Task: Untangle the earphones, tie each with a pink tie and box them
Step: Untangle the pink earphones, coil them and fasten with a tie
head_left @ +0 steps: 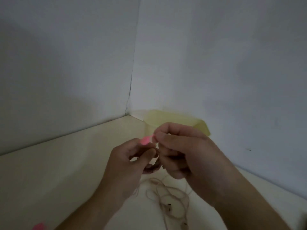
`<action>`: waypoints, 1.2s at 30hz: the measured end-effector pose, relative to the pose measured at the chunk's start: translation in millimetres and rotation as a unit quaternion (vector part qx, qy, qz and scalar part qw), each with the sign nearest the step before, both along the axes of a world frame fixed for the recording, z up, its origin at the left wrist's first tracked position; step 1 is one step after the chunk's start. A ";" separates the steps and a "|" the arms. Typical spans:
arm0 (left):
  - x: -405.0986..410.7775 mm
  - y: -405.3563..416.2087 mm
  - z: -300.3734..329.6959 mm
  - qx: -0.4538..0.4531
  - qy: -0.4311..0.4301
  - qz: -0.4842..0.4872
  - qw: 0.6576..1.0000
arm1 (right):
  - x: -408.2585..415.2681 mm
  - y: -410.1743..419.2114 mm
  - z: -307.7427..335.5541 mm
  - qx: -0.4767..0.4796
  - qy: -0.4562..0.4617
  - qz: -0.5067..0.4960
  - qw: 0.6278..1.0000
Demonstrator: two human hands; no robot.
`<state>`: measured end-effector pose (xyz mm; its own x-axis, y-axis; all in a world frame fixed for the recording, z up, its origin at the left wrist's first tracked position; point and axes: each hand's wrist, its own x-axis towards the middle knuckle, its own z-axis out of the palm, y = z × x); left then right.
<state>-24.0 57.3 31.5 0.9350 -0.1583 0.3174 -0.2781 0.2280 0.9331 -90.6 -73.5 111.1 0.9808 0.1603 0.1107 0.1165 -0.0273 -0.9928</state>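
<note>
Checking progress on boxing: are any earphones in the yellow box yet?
No: the yellow box looks empty, and loose earphones lie on the table.

Box (201, 126) blurred; pink object (38, 227) cut off, perhaps tie.

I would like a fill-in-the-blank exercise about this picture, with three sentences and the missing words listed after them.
1. Both hands, the left hand and the right hand, pinch a tie whose colour is ____.
2. The loose earphones lie on the table, directly ____ the hands.
3. The yellow box stands against the ____, behind the hands.

Missing words: pink; below; wall
</note>
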 end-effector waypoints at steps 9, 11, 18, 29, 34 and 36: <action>5.3 -50.9 0.5 -0.035 0.032 -0.030 0.998 | -5.5 -70.2 -11.4 -0.258 -0.047 -0.190 0.946; 5.3 -55.2 -8.3 -0.043 0.056 -0.033 0.997 | -0.3 -72.9 -16.9 -0.302 -0.042 -0.201 0.931; 6.6 -51.3 -18.6 -0.044 0.075 -0.025 0.996 | 11.4 -58.7 -35.6 -0.449 -0.036 -0.225 0.864; 1.3 -47.6 -17.3 -0.023 0.063 -0.034 0.997 | 5.0 -39.2 -34.7 -0.564 -0.045 -0.229 0.792; -5.1 -52.5 -19.1 0.003 0.042 -0.036 0.998 | 1.4 -29.0 -32.2 -0.628 -0.063 -0.213 0.746; -5.4 -52.6 -19.4 -0.003 0.046 -0.040 0.998 | 1.4 -27.8 -33.6 -0.636 -0.074 -0.217 0.736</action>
<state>-29.5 4.8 12.1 0.9446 -0.2316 0.2324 -0.1725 0.2519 0.9523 -89.2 -101.3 77.4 0.9626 -0.0983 0.2523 -0.0729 -0.9915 -0.1080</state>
